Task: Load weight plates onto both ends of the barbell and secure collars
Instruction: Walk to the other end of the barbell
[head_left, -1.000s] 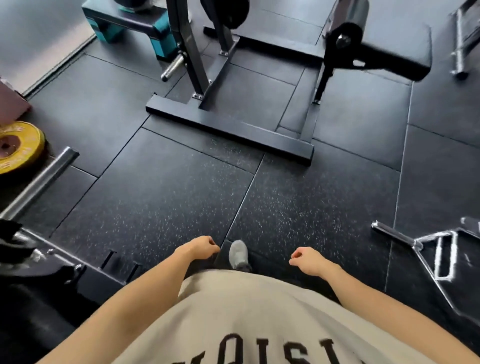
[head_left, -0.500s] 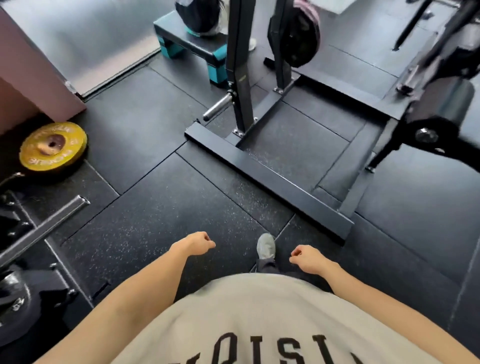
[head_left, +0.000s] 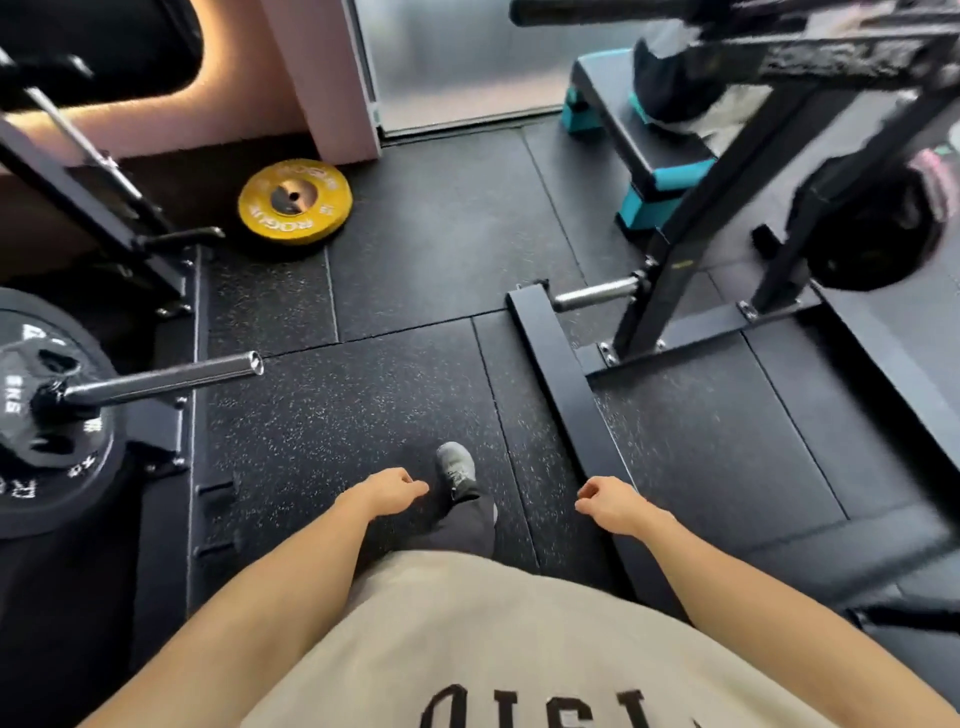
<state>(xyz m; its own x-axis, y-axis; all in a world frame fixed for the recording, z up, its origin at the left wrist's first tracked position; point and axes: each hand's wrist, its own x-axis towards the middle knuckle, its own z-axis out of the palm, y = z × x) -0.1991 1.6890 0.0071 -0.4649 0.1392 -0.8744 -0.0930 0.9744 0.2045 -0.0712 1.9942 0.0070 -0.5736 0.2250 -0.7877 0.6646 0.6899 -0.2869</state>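
Vs the earlier frames the view has swung left: the black rack base (head_left: 563, 395), centre-frame before, now sits right of centre, the yellow plate (head_left: 295, 201) has moved from the far left edge to upper middle, and the barbell sleeve (head_left: 166, 378) w/ a black plate (head_left: 47, 415) already on it has come into full view at left. Both hands keep the same pose as before, low in front of the torso. The black speckled rubber floor (head_left: 415, 270) is laid in big tiles w/ visible seams; a pink wall (head_left: 311, 78) and a frosted glass panel (head_left: 457, 57) close off the back. A teal-and-black step bench (head_left: 644, 150) stands at upper right behind the rack upright, which has a short chrome peg (head_left: 597, 293) sticking out and a dark plate (head_left: 878, 234) hung on its far side, blurred. The yellow plate lies flat on the floor near the pink wall, well apart from the sleeve. The sleeve's bare chrome end points right, no collar that I can make out. Left hand (head_left: 387, 491) and right hand (head_left: 610, 504): fingers loosely curled, holding nothing. A grey shoe (head_left: 456, 464) is on the floor between them.
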